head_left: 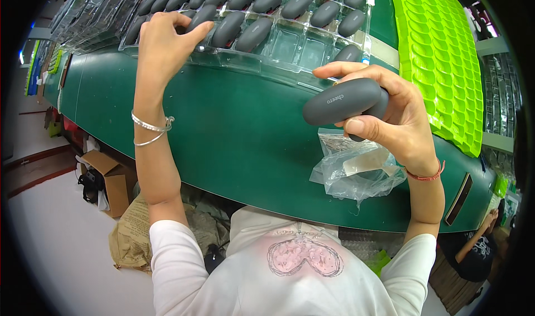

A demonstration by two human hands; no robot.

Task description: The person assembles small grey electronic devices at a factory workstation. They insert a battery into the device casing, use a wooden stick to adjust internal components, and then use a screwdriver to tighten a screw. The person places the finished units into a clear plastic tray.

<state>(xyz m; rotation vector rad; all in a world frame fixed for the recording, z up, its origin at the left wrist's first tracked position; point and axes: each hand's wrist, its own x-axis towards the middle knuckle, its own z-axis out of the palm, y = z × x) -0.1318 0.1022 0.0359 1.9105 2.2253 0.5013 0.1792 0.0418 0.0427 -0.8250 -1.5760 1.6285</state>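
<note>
My left hand [170,37] reaches into a clear plastic tray [223,57] at the far side of the table. Its thumb and fingers close around a dark grey oval case [203,16] in one of the tray's pockets. Over the right part of the table, my right hand [398,107] grips another smooth dark grey oval case [343,100] with the thumb below and fingers above. Part of a second dark grey piece [380,105] shows behind it in the same hand. Several more such cases fill the tray, and some front pockets [295,45] hold none.
A crumpled clear bag [356,174] of small metal parts lies under my right hand. A bright green moulded tray [440,59] stands at the right. Stacked clear trays [103,15] rise at the far left. A person [473,254] sits at the lower right.
</note>
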